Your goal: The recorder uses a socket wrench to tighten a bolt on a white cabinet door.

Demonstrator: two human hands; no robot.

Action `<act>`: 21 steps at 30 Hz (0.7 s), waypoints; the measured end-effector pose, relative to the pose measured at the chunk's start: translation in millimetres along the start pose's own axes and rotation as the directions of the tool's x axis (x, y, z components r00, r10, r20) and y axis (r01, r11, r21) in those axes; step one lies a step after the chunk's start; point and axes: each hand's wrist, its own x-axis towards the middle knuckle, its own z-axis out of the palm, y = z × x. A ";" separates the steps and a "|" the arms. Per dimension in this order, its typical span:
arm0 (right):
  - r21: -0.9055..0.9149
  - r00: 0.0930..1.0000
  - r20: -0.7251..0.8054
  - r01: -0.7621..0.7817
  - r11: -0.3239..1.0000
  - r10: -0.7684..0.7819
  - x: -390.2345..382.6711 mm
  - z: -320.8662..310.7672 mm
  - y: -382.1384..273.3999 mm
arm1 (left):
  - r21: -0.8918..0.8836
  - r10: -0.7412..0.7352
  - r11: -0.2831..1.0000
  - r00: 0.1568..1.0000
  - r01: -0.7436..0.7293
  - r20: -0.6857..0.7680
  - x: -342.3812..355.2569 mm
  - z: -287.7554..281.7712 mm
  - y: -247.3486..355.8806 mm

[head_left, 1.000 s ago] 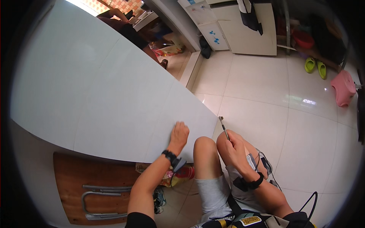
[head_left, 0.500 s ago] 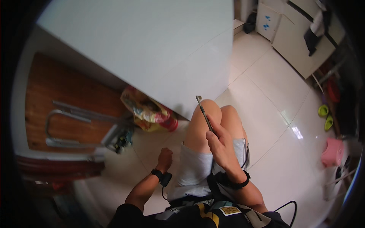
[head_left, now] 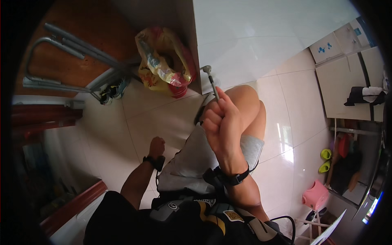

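Observation:
My right hand (head_left: 220, 118) is closed around a slim dark rod with a small rounded, angled metal head (head_left: 210, 79); its exact kind cannot be made out. The rod points up and away, its head close to the lower corner of a large white panel (head_left: 261, 24). My bare knees and grey shorts (head_left: 179, 165) are just beneath this hand. Off to the left, my left hand (head_left: 157, 148) hangs over the tiled floor in a loose fist, with nothing visible in it. Each wrist wears a black strap.
Beyond my left hand, a yellow and red plastic bag (head_left: 157, 61) stands against the panel's side. A folded metal frame (head_left: 61, 61) leans on brown wood, with shoes (head_left: 112, 93) below. At right are green slippers (head_left: 325, 160), a pink stool (head_left: 315, 195) and a pale cabinet (head_left: 343, 77).
The view has swung left, so the bag and panel appear further right. My right hand has turned and lifted the rod's head toward the panel's corner. The left hand stays closed.

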 end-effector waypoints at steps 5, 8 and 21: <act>0.023 0.999 -0.029 -0.031 0.999 0.032 10.8 -5.0 -2.1 | -0.221 -0.073 0.974 0.992 0.048 -0.107 31.0 -4.9 23.3; 0.023 0.999 -0.016 -0.033 0.999 0.034 14.5 -3.9 -4.2 | -0.240 -0.047 0.971 0.994 0.022 -0.099 42.7 -5.9 35.5; 0.046 0.999 0.032 -0.024 0.999 0.023 4.7 -1.7 3.6 | -0.181 -0.132 0.975 0.991 0.130 0.000 11.1 11.5 9.2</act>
